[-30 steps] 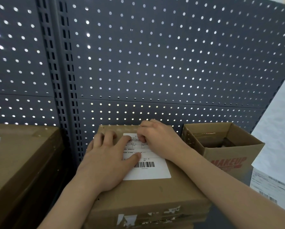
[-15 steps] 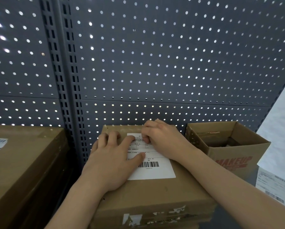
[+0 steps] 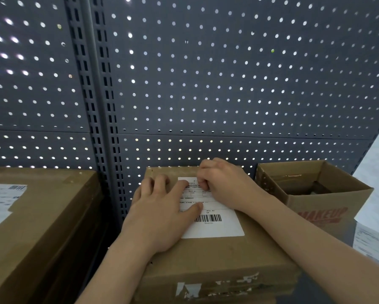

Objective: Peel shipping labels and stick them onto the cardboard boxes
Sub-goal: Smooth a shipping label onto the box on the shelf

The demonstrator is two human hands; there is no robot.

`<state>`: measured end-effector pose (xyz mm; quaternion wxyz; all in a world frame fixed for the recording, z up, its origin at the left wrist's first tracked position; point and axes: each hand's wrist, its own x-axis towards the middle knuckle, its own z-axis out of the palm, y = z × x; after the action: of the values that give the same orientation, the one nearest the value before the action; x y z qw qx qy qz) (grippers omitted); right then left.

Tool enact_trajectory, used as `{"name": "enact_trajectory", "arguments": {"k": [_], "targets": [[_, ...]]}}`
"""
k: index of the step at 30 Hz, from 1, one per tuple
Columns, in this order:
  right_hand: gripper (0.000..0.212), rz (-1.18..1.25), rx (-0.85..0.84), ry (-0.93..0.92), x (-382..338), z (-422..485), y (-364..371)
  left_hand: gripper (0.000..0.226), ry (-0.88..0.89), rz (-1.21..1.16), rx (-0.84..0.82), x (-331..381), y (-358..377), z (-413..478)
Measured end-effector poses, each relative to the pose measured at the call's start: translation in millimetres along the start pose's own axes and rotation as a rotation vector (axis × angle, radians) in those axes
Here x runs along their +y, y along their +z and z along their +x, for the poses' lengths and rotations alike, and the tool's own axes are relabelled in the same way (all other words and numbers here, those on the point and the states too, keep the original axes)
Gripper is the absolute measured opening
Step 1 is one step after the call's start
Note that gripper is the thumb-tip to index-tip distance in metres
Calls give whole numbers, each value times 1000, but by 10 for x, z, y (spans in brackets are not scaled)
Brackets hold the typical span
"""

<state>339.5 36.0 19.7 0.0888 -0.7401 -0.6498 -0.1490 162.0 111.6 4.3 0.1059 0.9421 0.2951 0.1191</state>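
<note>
A white shipping label (image 3: 215, 227) with a barcode lies flat on top of a closed cardboard box (image 3: 217, 260) in the middle. My left hand (image 3: 160, 213) lies flat on the box's left part, its straight fingers and thumb pressing the label's left side. Curled into a loose fist, my right hand (image 3: 226, 185) presses its knuckles on the label's upper right part. I cannot tell whether it pinches anything.
A large cardboard box (image 3: 30, 227) with a label (image 3: 2, 196) on top stands at the left. An open "MAKEUP" box (image 3: 316, 194) sits at the right, with loose label sheets (image 3: 373, 242) beside it. A grey pegboard wall (image 3: 206, 84) rises right behind.
Both hands stay on the label with barely any movement. The view has shifted a little, so the boxes appear further right.
</note>
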Motion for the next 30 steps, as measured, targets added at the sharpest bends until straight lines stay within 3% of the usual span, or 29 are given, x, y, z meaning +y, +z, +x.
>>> {"name": "enact_trajectory", "arguments": {"k": [30], "targets": [[29, -16, -18, 6, -22, -32, -31, 63, 4, 21, -14, 8, -23, -2]]}}
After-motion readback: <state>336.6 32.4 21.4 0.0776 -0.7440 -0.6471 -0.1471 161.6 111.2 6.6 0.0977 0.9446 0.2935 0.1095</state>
